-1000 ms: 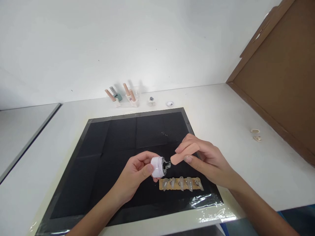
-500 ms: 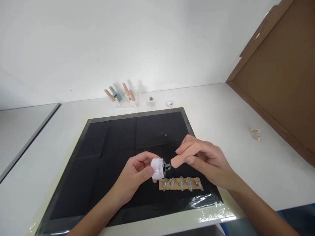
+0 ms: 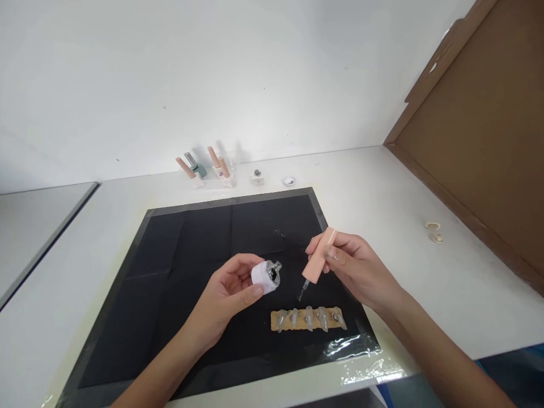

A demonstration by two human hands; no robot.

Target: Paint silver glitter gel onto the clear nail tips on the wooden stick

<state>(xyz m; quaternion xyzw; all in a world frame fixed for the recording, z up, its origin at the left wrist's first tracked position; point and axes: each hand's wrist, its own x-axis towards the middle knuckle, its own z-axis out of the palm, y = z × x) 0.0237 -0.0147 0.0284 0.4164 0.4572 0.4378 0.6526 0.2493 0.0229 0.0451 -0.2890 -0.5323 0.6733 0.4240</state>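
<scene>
My left hand (image 3: pixel 233 294) is closed around a small white jar (image 3: pixel 260 275), tilted with its mouth toward the right. Shiny, clear-looking material shows at the jar's opening. Between the fingers of my right hand (image 3: pixel 355 263) is a nail polish brush (image 3: pixel 319 258) with a peach-pink handle. Its wet-looking bristle tip points down and left, apart from the jar and above the black mat (image 3: pixel 204 272). Just below the brush tip lies a tan strip (image 3: pixel 301 321) carrying several clear false nails (image 3: pixel 309 318) in a row.
Behind the mat stand several polish bottles (image 3: pixel 224 170) with peach caps and one green bottle (image 3: pixel 198 165). A small clear bottle (image 3: pixel 257 177) and a white round dish (image 3: pixel 289 181) are beside them. Two small round pieces (image 3: pixel 433 226) lie right, near a brown cardboard panel (image 3: pixel 476 136).
My right hand has drawn the brush out of the jar and turned it tip-down over the nail strip. My left hand has moved the jar slightly left and up.
</scene>
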